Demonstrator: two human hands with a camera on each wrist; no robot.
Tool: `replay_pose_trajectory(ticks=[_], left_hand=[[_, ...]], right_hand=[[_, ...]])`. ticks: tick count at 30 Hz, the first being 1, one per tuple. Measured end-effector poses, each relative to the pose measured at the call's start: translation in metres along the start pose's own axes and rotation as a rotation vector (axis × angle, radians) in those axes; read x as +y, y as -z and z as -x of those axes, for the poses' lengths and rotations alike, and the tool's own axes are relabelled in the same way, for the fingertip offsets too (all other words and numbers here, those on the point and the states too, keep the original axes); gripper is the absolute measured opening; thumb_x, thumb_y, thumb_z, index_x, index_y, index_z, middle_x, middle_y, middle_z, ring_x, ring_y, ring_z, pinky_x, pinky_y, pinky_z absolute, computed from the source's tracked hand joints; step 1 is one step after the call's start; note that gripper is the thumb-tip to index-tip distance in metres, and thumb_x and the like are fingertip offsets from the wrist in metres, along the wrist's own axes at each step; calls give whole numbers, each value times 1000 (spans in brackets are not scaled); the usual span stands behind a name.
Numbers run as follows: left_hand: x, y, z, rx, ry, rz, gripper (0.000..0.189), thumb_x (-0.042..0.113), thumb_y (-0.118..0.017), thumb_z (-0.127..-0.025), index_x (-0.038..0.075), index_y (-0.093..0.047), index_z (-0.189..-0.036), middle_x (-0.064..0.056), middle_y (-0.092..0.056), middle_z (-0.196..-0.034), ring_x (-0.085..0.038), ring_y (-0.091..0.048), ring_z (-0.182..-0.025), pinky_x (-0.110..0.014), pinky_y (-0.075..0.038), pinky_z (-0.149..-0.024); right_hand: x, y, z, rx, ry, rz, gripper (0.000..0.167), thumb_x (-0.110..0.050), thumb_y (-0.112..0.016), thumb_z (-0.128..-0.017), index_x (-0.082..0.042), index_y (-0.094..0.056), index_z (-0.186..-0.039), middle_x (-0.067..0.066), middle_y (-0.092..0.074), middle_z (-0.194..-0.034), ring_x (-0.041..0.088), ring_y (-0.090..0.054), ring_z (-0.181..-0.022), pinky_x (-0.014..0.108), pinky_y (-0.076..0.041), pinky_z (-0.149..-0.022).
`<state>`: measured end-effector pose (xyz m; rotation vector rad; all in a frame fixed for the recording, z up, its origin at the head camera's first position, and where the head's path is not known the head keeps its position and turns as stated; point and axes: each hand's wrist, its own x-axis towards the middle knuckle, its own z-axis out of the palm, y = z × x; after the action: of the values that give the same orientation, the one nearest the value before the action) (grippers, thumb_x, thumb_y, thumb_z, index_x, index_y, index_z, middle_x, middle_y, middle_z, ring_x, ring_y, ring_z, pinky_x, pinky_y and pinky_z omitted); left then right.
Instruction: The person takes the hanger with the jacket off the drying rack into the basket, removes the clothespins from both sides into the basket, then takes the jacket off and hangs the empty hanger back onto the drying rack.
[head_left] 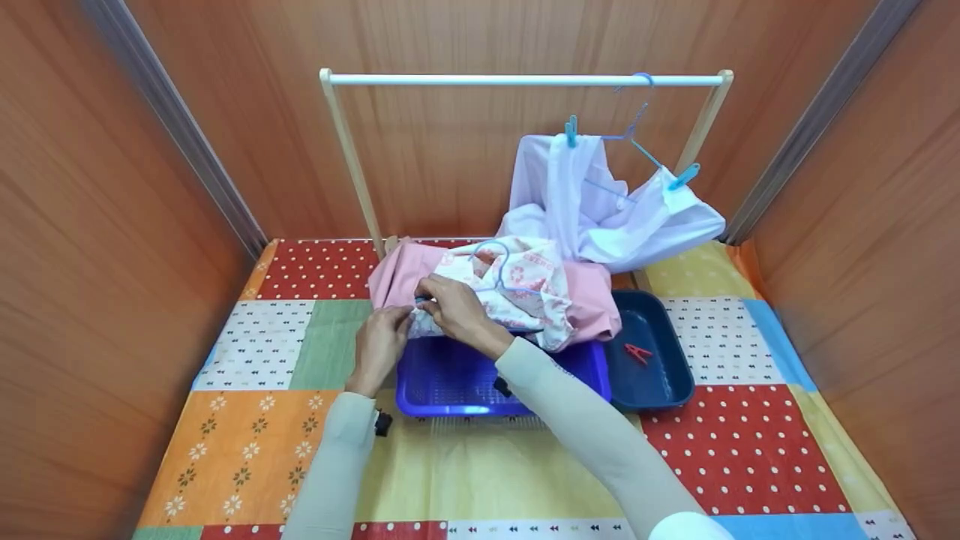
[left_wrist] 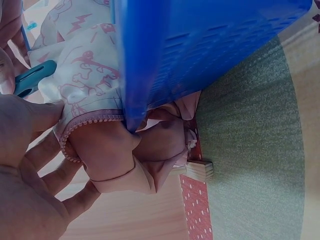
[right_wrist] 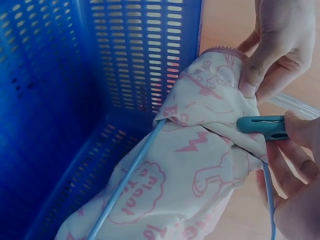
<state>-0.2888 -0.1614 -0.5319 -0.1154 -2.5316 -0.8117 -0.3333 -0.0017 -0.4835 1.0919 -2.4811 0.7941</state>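
Observation:
A white garment with pink print and pink sleeves (head_left: 525, 270) lies bunched over the back of the blue basket (head_left: 495, 410). A blue wire hanger (right_wrist: 131, 175) runs through it. At the garment's left edge, my left hand (head_left: 379, 345) pinches the cloth between thumb and fingers, beside its zigzag pink trim (left_wrist: 92, 119). My right hand (head_left: 459, 309) pinches a teal clothespin (right_wrist: 262, 127), whose tip sits on the cloth near the hanger wire. In the left wrist view the same clothespin (left_wrist: 35, 78) is partly hidden by fingers.
A white rail (head_left: 487, 79) on wooden posts stands at the back. From it hangs a white garment (head_left: 570, 195) on a blue hanger, held by two light-blue clothespins. To the right of the basket, a dark tray (head_left: 652, 390) holds a red clothespin (head_left: 637, 353). Wooden panels enclose the sides.

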Motion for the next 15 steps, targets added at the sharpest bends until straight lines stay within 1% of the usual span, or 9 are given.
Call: replay_pose_trajectory(ticks=[4, 7, 15], left_hand=[[0, 0, 0, -15, 15, 5, 17, 11, -69, -89, 9, -77, -105, -8, -76, -97, -32, -69, -94, -51, -53, -78], [0, 0, 0, -18, 20, 8, 17, 12, -69, -90, 10, -77, -105, -7, -76, -97, -32, -69, -95, -51, -53, -78], [0, 1, -1, -23, 32, 18, 18, 13, -68, -91, 12, -77, -106, -6, -76, -100, -31, -69, -96, -51, -54, -78]], right_hand=[[1, 0, 1, 40, 17, -47, 5, -8, -70, -84, -10, -66, -86, 2, -69, -85, 16, -66, -79, 33, -53, -73], [0, 0, 1, 65, 16, -78, 5, -9, -71, -84, -9, -66, -85, 3, -70, -85, 16, -67, -79, 32, -54, -73], [-5, 4, -3, 94, 9, -124, 9, -8, -73, -84, -9, -67, -90, 3, -71, -90, 16, -69, -86, 31, -55, -79]])
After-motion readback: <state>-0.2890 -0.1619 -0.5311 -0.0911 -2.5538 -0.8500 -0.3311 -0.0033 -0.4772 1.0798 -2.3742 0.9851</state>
